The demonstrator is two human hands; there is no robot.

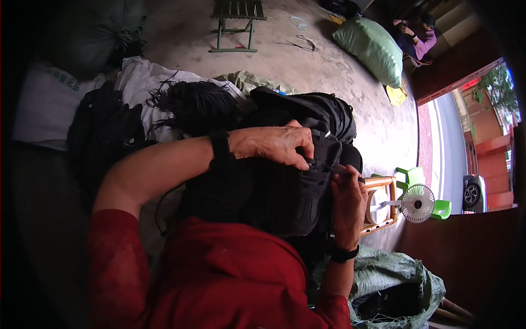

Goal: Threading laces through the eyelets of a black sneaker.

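On my lap lies a black shoe upper [307, 204] with a dark mesh texture and flat bands across its front. My left hand [274, 144] reaches over from the left, thumb and forefinger pinched on its lacing area. At the right side my right hand [349, 204] is closed on a dark, flat shoelace [345, 174] that runs to the upper. Behind my hands sits a pile of black shoe uppers [329, 112]. Left of that pile, a bundle of loose black laces [192, 104] rests on white sacking.
More black pieces [107, 118] are heaped at my left. A small fan [417, 203] stands at the right by a bamboo-framed seat [390, 205]. An open green woven sack [397, 279] is at lower right. Farther off are a folding stool [236, 26], a full sack [370, 50] and a seated person [422, 41].
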